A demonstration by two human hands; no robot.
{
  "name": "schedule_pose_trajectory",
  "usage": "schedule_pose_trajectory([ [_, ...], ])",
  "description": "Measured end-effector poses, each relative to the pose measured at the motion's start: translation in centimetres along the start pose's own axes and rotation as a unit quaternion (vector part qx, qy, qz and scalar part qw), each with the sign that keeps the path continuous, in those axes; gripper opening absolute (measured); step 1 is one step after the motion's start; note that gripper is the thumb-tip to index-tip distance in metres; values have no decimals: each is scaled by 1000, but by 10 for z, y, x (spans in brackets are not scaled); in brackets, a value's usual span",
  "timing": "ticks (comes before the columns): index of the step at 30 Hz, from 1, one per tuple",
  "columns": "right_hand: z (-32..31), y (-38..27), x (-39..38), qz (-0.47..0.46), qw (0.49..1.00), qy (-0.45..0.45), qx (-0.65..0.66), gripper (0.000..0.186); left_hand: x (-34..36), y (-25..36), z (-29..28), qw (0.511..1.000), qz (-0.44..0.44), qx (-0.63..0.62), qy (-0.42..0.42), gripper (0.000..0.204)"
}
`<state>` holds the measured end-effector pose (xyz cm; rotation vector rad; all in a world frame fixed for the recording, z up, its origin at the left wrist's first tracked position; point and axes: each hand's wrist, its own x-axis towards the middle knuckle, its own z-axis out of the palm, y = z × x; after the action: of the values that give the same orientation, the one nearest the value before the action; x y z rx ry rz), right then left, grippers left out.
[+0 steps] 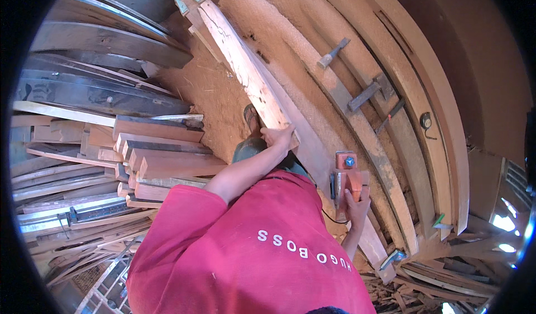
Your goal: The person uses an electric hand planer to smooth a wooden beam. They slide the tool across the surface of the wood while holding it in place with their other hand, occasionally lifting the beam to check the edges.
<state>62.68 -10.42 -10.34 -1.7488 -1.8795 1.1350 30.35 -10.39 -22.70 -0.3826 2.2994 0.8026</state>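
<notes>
My left hand [277, 137] is closed around the near end of a long pale wooden plank [245, 68], cracked along its face. The plank slopes up and away to the far left. To the right, my right hand [358, 205] grips an orange electric planer [350, 174] with a blue knob on its front. The planer is over a long board [312, 152] that runs beside the plank. A black cord hangs from the tool. Its underside is hidden, so I cannot tell whether it touches the board.
Long beams lie on the right, with a chisel [334, 54], a hammer [365, 95], a thin dark tool [391, 116] and a tape measure [426, 121] on or among them. Sawdust [206, 90] covers the ground. Stacked timber blocks [167, 160] rise close on my left; a blue clamp [393, 259] sits near right.
</notes>
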Motion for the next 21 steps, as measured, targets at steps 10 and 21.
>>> schedule_pose_trajectory([
  [10,26,44,-28,45,999,-5,25,44,7,29,-24,994,80,-69,15,113],
  [21,84,116,-150,275,954,106,50,39,240,221,-71,988,144,-33,52,134],
])
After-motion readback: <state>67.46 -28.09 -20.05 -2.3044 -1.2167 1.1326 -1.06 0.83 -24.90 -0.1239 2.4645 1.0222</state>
